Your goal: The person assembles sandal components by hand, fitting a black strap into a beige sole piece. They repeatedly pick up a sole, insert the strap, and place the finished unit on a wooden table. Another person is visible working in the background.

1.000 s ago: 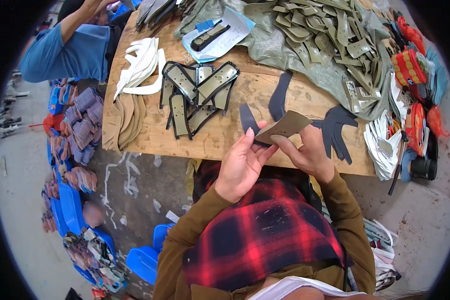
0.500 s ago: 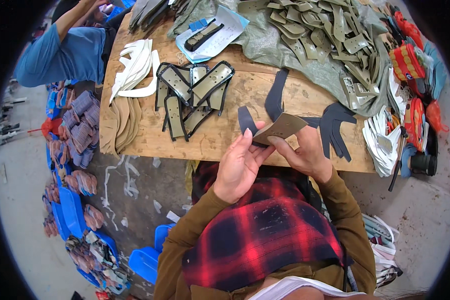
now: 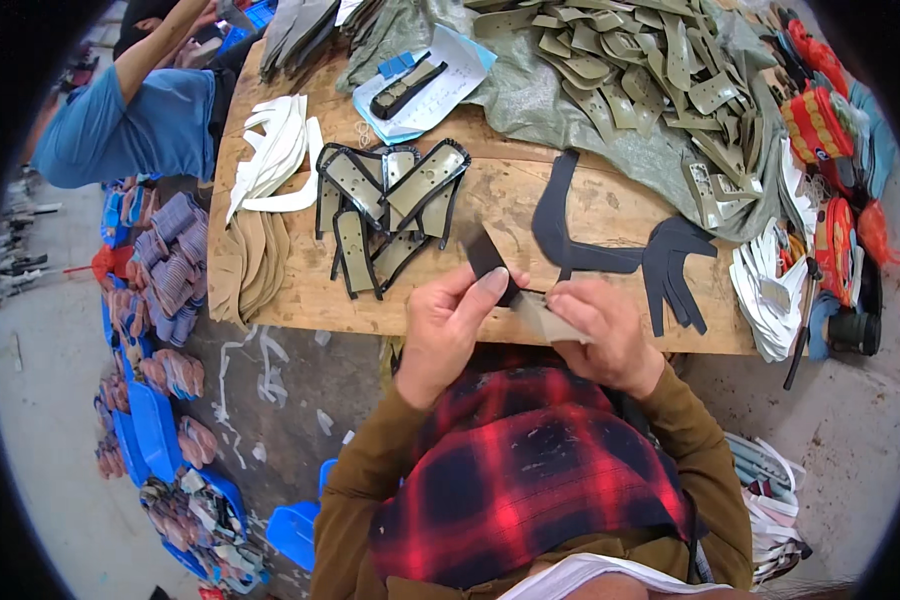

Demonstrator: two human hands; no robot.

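Note:
Over the table's near edge, my left hand [image 3: 448,325] pinches a black curved fabric piece [image 3: 487,256] between thumb and fingers. My right hand [image 3: 605,330] is closed on a stiff olive-grey shaped piece [image 3: 548,322], whose left end meets the black piece; motion smears both a little. Just beyond my hands a dark curved cut piece [image 3: 560,215] lies flat, and more dark cut pieces [image 3: 672,270] are stacked to its right. Beyond my left hand sits a heap of olive pieces with black edging [image 3: 355,240], with holes in them.
White cut pieces [image 3: 280,150] and tan cut pieces [image 3: 248,265] lie at the table's left. A paper sheet [image 3: 448,85] holds another edged piece. Loose olive pieces [image 3: 640,65] pile on a green sheet [image 3: 540,125]. A co-worker in a blue shirt [image 3: 130,125] is at far left.
The olive-grey piece has turned and tipped in my right hand, showing less of its face. My left hand's fingers have closed round the black piece. The view has shifted slightly.

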